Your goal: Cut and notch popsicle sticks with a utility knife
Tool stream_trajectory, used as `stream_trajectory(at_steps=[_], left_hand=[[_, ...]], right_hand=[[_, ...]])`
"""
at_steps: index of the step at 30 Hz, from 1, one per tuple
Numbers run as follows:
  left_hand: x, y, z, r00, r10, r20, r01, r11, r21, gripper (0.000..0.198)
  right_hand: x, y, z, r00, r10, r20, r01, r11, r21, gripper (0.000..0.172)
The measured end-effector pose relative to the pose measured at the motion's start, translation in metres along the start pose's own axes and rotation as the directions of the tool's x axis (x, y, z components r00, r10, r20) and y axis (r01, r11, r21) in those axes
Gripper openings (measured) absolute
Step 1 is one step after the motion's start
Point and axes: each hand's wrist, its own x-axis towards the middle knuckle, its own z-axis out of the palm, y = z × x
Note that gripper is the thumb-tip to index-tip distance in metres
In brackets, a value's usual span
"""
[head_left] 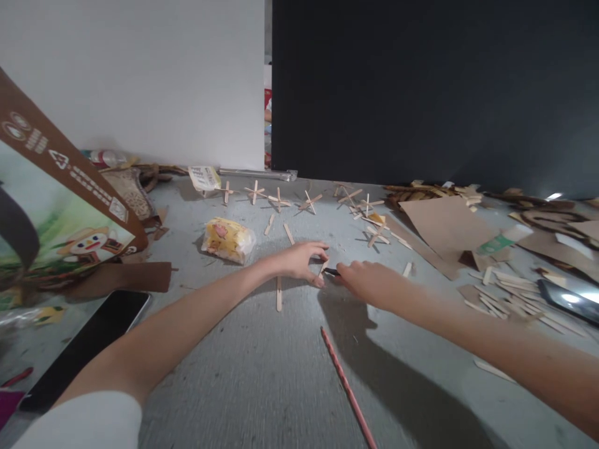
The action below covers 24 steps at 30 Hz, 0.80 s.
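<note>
My left hand (299, 260) is curved, with thumb and forefinger at the two ends of a short piece of wooden craft stick (322, 269). My right hand (365, 279) is closed around a slim dark tool (331, 272). Its tip meets or nearly meets the stick; whether it is a pen or a blade I cannot tell. Beneath my left wrist lies a longer craft stick (279, 296), partly covered. Another stick (289, 234) lies just beyond the hand. Farther back, several star shapes made of crossed sticks (307, 202) stand in a row.
A yellow-printed plastic pack (228, 240) lies left of centre. At left are a phone (88, 349) and a brown printed bag (70, 187). A pink twisted rod (346, 383) lies in front. Loose sticks (510, 296), cardboard (442, 227) and a dark shiny object (568, 299) occupy the right.
</note>
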Motion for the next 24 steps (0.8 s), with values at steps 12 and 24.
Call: stream_trajectory(at_steps=[12,24], left_hand=[[-0.002,0.005,-0.004,1.000,-0.021,0.007,0.021,1.000,-0.011,0.063],[-0.001,0.002,-0.001,0.999,-0.004,-0.043,0.005,1.000,0.007,0.060]], right_hand=[[-0.001,0.000,0.010,0.999,0.032,-0.012,-0.031,0.997,0.065,0.038],[-0.005,-0.012,0.022,0.988,0.147,-0.045,-0.142,0.985,0.099,0.037]])
